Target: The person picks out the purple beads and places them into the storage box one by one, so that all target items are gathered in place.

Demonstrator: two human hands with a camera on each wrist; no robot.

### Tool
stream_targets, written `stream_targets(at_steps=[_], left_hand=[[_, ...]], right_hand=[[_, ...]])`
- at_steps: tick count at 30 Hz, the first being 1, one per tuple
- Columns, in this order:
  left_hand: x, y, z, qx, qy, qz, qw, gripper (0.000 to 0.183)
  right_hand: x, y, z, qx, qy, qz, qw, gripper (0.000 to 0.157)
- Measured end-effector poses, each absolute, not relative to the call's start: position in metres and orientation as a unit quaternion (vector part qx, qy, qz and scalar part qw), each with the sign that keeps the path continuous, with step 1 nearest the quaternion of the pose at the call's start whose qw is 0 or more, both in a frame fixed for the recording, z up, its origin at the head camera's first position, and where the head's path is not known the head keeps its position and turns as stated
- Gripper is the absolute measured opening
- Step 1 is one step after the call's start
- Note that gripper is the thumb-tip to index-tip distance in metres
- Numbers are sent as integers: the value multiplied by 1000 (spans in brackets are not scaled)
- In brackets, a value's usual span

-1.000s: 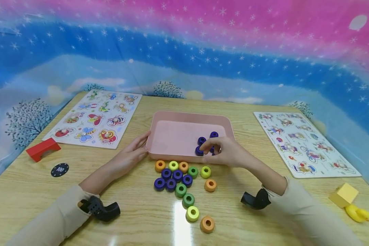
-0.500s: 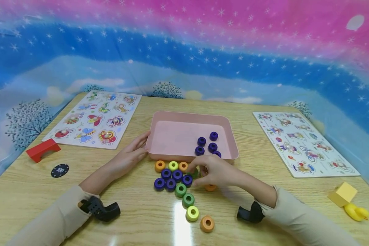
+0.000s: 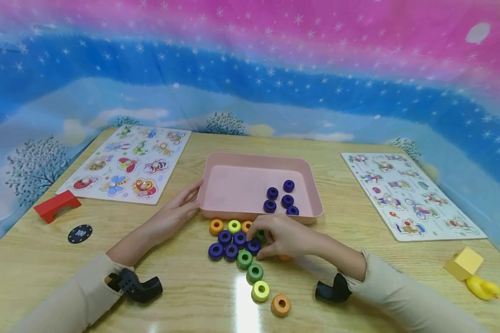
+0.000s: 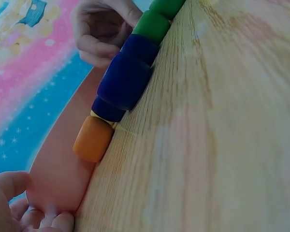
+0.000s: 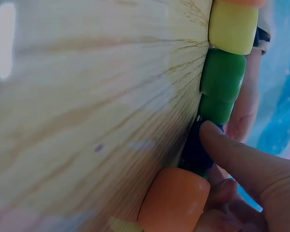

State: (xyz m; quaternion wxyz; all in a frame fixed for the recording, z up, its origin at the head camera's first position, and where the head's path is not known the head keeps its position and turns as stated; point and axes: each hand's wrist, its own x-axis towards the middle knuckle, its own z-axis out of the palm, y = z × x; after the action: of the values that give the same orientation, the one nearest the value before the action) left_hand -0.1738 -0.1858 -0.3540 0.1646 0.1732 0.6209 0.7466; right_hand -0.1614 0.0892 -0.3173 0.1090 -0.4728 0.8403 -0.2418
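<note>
My right hand [image 3: 285, 236] reaches over the cluster of beads on the table, pinching a dark purple bead [image 3: 253, 247] between thumb and fingers. In the right wrist view, the thumb presses that purple bead [image 5: 195, 147], beside an orange bead [image 5: 176, 200]. My left hand [image 3: 177, 212] holds the left end of a pink tray [image 3: 233, 185]; its bent fingers [image 4: 63, 221] show at the tray's corner in the left wrist view. Several purple beads [image 3: 287, 201] lie in the tray's right part. Other purple, green [image 3: 244, 259], yellow [image 3: 260, 291] and orange beads sit in front of it.
Picture boards lie on both sides, one with insects [image 3: 127, 164] and one with figures [image 3: 412, 196]. At the left are a red arch block [image 3: 57, 206] and a black chip [image 3: 80, 234]. A yellow block [image 3: 464, 263] and a yellow duck [image 3: 483, 287] sit at the right.
My right hand has moved from over the tray's purple beads toward me, down to the beads in front, and closed on a purple one. The left hand stays at the tray.
</note>
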Motion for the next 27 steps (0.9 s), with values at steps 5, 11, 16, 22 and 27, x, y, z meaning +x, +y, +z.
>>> stream_targets(at_steps=[5, 11, 16, 22, 27], left_hand=[[-173, -187, -355, 173, 623, 745, 162, 53], [-173, -186, -355, 177, 623, 744, 161, 52], [-173, -186, -354, 176, 622, 746, 163, 51], [-173, -186, -354, 177, 617, 750, 161, 52], [-172, -186, -354, 174, 619, 748, 162, 52]], right_hand=[[-161, 90, -317, -473, 840, -238, 114, 30], [-167, 92, -302, -476, 832, -265, 102, 29], [-184, 92, -287, -463, 840, -280, 38, 29], [-213, 88, -288, -411, 870, -271, 10, 28], [-229, 84, -300, -369, 891, -259, 51, 30]])
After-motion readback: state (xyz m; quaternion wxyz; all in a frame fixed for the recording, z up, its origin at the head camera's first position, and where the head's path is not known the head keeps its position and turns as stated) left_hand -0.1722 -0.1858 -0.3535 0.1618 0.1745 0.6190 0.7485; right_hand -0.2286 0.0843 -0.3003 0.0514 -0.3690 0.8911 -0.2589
